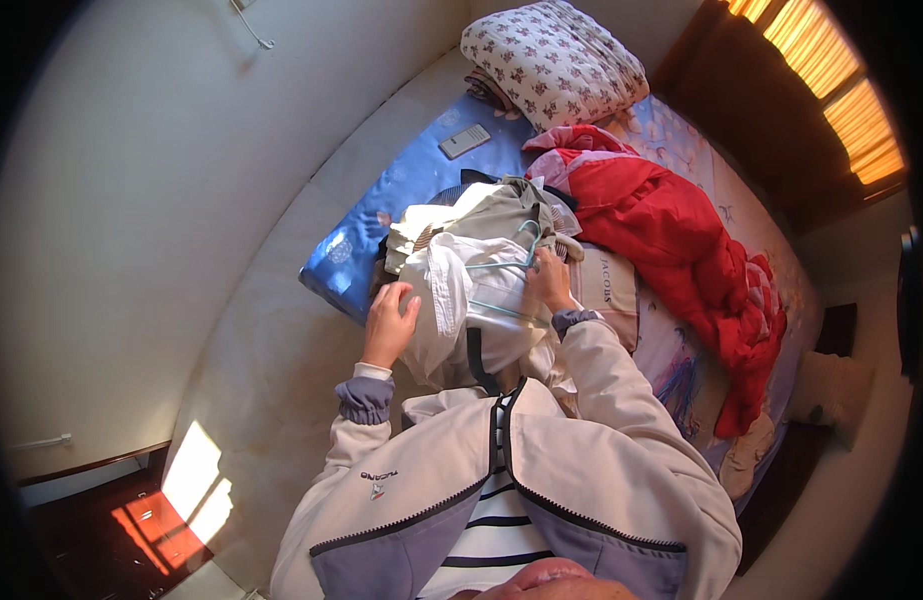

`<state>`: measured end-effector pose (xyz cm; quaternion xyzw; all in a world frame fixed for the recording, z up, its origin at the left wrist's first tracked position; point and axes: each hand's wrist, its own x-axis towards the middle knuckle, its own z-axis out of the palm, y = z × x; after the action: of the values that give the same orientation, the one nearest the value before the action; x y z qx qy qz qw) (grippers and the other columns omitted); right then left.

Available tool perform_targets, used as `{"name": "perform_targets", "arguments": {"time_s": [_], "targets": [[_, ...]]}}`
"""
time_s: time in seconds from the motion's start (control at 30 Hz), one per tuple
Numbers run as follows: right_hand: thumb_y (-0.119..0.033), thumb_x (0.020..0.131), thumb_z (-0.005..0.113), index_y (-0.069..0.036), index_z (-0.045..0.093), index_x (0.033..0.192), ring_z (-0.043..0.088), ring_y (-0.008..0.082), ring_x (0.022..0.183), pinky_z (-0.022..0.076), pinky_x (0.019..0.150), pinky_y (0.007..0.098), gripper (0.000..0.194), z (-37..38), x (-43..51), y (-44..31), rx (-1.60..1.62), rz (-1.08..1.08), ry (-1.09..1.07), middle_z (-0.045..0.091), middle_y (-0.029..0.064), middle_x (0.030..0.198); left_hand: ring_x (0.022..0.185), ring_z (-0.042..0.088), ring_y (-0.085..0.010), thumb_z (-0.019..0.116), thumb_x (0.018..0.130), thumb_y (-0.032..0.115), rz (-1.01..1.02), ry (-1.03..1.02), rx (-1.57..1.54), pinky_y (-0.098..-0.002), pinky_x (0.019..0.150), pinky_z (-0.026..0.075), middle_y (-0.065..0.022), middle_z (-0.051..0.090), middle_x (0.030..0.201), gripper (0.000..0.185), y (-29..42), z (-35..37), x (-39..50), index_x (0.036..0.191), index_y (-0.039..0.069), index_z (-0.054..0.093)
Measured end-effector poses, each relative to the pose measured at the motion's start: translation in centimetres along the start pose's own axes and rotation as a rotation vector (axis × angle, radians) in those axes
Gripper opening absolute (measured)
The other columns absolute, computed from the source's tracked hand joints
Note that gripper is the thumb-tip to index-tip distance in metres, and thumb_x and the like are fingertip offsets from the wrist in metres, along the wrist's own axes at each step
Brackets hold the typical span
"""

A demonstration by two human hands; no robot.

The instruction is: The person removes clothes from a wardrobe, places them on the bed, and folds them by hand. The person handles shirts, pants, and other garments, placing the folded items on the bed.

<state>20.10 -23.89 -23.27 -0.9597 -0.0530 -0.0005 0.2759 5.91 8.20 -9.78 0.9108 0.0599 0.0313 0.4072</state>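
My right hand (551, 279) grips a light teal clothes hanger (532, 247) near its neck, with the hook standing up past my fingers. The hanger lies against a white garment (448, 289), and one teal bar shows lower down across the cloth. At the garment's left edge is my left hand (391, 324), thumb and fingers apart; whether it touches the cloth is hard to tell. Behind both hands a heap of clothes (499, 210), in grey-green, cream, and dark striped cloth, rests on the bed.
A red and pink quilt (656, 217) sprawls along the bed's right side. Near my right forearm lies a beige printed fabric item (607, 292). Farther back are a phone (465, 141) on the blue mattress (401, 187) and a folded floral quilt (555, 64). A wall (131, 187) rises at left.
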Motion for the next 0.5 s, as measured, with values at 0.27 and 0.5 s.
{"name": "perform_targets", "arguments": {"time_s": [0.27,0.5], "targets": [[-0.003,0.077,0.067,-0.005,0.062,0.108,0.065,0.0405,0.096,0.0522,0.079,0.0470,0.032,-9.0,-2.6,-4.7,0.271,-0.232,0.196,0.066,0.0166,0.104,0.139,0.042,-0.0328,0.074,0.087,0.041,0.453,-0.010,0.228,-0.0585,0.116,0.024,-0.0171,0.043,0.151,0.072,4.7,5.7,8.4,0.147,0.012,0.047],[0.002,0.071,0.069,-0.006,0.072,0.088,0.067,0.0274,0.081,0.0553,0.067,0.0334,0.019,-18.3,-9.2,-4.7,0.375,-0.311,0.158,0.068,0.0118,0.092,0.089,0.067,-0.0279,0.067,0.096,0.037,0.421,-0.732,-0.223,-0.0387,0.085,0.048,-0.0108,0.072,0.095,0.038,8.0,6.0,8.7,0.112,0.003,0.070]]}}
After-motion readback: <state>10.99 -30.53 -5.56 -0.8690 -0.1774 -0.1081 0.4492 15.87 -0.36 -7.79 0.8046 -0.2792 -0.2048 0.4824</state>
